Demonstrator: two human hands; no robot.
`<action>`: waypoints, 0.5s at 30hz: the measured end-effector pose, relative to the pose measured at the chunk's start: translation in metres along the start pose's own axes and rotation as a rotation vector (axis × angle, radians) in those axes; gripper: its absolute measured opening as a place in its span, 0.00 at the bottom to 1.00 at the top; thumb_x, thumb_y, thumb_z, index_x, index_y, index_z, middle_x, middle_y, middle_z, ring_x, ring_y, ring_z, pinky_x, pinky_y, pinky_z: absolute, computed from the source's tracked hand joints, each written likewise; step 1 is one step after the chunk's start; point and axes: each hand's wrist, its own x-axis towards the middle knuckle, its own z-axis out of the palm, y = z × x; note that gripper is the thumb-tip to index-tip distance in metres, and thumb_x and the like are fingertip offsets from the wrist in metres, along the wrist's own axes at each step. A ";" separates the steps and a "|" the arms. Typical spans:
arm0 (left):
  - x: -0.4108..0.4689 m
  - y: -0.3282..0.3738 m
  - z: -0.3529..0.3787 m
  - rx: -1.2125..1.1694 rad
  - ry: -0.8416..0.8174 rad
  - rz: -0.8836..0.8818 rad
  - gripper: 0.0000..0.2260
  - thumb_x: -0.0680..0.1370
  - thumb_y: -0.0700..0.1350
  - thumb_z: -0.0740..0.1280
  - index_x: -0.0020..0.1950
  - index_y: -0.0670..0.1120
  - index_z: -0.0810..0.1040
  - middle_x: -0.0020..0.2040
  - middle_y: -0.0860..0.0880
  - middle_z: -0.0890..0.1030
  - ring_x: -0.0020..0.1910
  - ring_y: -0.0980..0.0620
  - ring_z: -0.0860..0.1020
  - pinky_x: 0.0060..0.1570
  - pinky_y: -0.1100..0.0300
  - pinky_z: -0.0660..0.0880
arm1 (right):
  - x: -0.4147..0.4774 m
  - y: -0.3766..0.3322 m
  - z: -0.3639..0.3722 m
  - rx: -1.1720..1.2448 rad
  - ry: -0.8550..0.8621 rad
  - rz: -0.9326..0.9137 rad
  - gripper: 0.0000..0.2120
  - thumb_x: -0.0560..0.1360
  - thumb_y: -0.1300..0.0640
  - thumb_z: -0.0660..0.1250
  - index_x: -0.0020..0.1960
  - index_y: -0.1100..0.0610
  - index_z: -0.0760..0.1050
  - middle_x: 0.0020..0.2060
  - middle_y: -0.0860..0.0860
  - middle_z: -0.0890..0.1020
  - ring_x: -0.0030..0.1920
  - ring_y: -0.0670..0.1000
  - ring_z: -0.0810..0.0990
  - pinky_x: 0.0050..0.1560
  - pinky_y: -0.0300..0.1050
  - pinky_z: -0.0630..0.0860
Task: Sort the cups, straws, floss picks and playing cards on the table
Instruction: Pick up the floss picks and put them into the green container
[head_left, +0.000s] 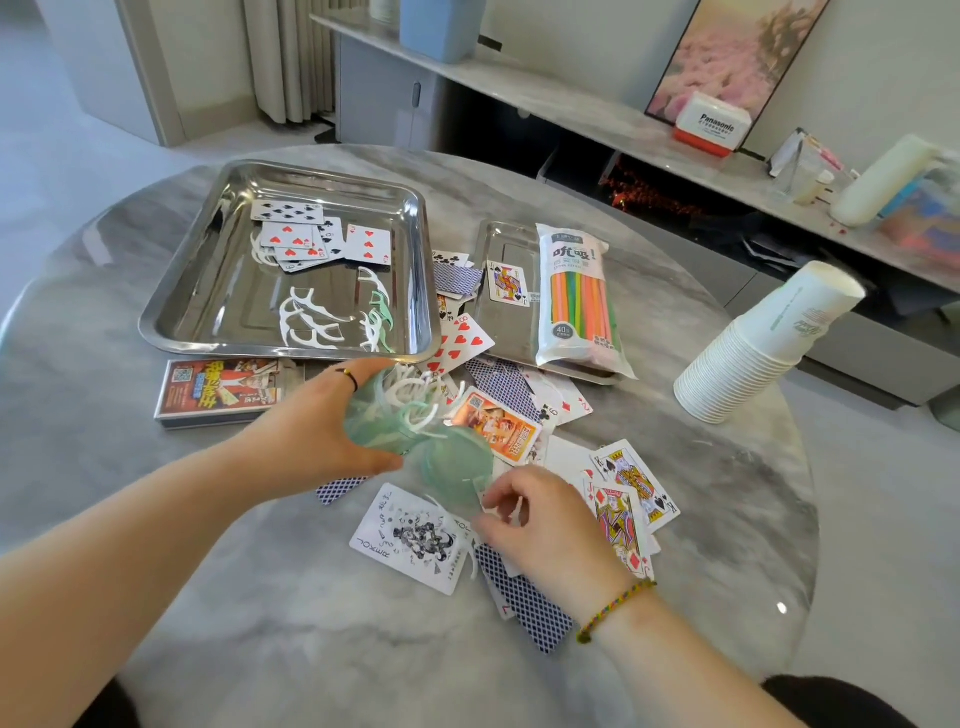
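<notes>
While the green tub (379, 423) tilts mouth-out: left grip (317, 431) curled round its wall, floss picks (415, 400) bristling from the opening.
Right grip (540, 525): fingertips pinching what looks like one white pick, just beside the round lid (457, 462) on the bench (260, 597).
Step, my reading: feeding loose picks into the tub.
Doing it well: level the tub so nothing spills; drop the pick handle-first; next gather those in the large tray (171, 332).
Elsewhere: playing cards (628, 478) strewn; straws (579, 301) bagged; cups (753, 353) stacked, well apart.
</notes>
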 end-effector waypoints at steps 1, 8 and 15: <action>-0.001 0.000 0.000 0.003 0.000 -0.008 0.38 0.66 0.48 0.75 0.72 0.52 0.59 0.51 0.55 0.67 0.50 0.57 0.67 0.50 0.66 0.62 | -0.004 0.003 0.008 -0.050 -0.065 0.015 0.05 0.71 0.54 0.68 0.43 0.48 0.72 0.38 0.44 0.72 0.41 0.42 0.71 0.40 0.30 0.64; -0.012 0.002 -0.001 -0.014 0.057 -0.066 0.37 0.67 0.46 0.75 0.71 0.51 0.60 0.46 0.56 0.67 0.48 0.56 0.67 0.47 0.65 0.62 | -0.013 0.005 0.035 -0.133 0.005 0.091 0.11 0.75 0.53 0.63 0.54 0.57 0.74 0.53 0.51 0.75 0.57 0.51 0.71 0.55 0.41 0.67; -0.018 0.005 -0.001 0.012 0.088 -0.077 0.37 0.66 0.45 0.76 0.71 0.49 0.62 0.42 0.57 0.68 0.41 0.56 0.67 0.34 0.66 0.62 | -0.010 0.002 0.031 -0.137 -0.006 0.135 0.09 0.75 0.55 0.62 0.52 0.56 0.76 0.53 0.52 0.78 0.59 0.52 0.70 0.54 0.42 0.69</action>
